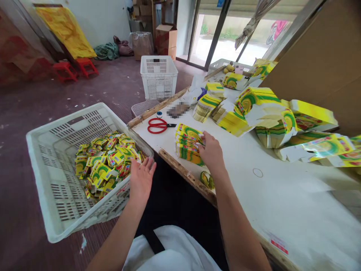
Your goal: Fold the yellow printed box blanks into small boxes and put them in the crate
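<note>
My left hand [141, 177] is open, palm up with its fingers apart, over the near rim of a white plastic crate [46, 177]. Nothing lies in it. Inside the crate is a heap of small yellow-and-green printed cartons [105, 160]. On the white table, my right hand [212, 150] has its fingers closed at the right edge of a row of flattened yellow-and-green cartons [188, 145]. Its fingertips are partly hidden there. Red-handled scissors [158, 125] lie just beyond the row, and a curled yellow-green piece [207, 180] sits near the table edge.
Stacks of flattened cartons [232, 118] cover the table's far and right side. A rubber band [257, 172] lies on the tabletop [282, 203]. Wooden strips [187, 175] edge the table. Another white crate [159, 77] stands beyond; red stools [87, 67] are farther left.
</note>
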Tool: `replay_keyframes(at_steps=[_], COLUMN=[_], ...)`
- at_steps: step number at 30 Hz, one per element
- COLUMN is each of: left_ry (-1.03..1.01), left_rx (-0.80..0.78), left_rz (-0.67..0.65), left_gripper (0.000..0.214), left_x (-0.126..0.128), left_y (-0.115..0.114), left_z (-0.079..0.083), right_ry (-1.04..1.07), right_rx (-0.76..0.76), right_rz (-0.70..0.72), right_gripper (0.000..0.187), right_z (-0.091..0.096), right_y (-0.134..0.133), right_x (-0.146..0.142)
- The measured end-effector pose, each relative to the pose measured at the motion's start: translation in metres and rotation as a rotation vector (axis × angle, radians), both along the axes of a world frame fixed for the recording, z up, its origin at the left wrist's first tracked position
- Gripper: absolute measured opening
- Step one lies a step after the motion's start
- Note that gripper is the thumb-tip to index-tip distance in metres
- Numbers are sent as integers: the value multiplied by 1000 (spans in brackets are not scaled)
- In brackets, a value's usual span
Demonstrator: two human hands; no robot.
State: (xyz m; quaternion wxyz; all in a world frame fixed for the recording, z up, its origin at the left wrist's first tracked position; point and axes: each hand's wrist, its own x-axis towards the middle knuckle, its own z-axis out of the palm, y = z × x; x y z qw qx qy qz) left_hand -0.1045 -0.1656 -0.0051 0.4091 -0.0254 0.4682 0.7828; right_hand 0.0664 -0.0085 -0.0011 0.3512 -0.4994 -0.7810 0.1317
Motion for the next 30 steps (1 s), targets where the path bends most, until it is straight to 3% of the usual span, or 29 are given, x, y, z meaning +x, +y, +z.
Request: replay_keyframes(at_steps=[5, 10, 13, 18, 21, 26, 30], left_ry=[-16, 92, 123, 93, 38, 62, 268], left_rx=[-68, 48, 161, 301, 314, 196, 239], left_rz=[-216, -383, -361, -269, -213, -49, -233], left_gripper=[33, 52, 57, 56, 50, 58, 59], left_x=[25, 43, 46, 45, 45, 50, 49], left_y=[-6, -10, -8, 0, 4, 5, 1], left_z=[-8, -4, 1, 13, 19, 10, 0], right_ry=[-43, 92, 297, 572, 677, 691, 731], right_rx=[-1, -15, -96, -512, -687, -770, -698], right_rz=[52, -2, 55, 481, 586, 526, 437], right_gripper=[43, 47, 49, 46, 44, 40, 32], right_z=[0, 19, 23, 13, 5, -2, -3], right_y=[13, -9, -44, -114, -140, -142, -127], right_x=[-3, -2, -5, -15, -21, -23, -15])
